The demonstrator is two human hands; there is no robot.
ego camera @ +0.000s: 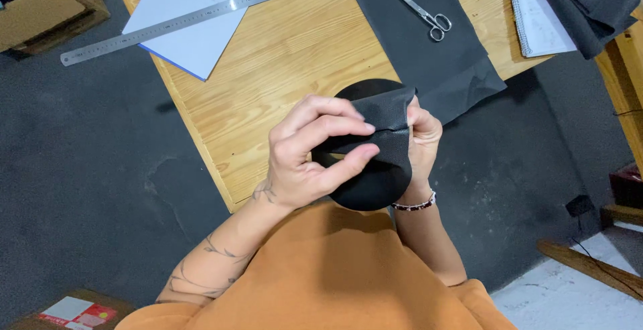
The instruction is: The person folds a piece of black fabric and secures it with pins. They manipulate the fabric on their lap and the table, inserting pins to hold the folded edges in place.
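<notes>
The wooden tabletop [281, 69] carries a black fabric sheet [429, 55], white paper [194, 15], a long steel ruler [201, 15], a notebook [539, 15] and scissors [423, 14], all well clear of the hands. Held above its near edge, the round black fabric piece [372, 182] wants an even, firm pinch along its fold. The left hand [301, 159] and right hand [423, 144] have fingers clamped on it.

left hand [315, 152] + right hand [422, 139] pinch round black fabric piece [375, 176] | above wooden table [281, 69] | scissors [422, 12], steel ruler [201, 16] beyond
</notes>
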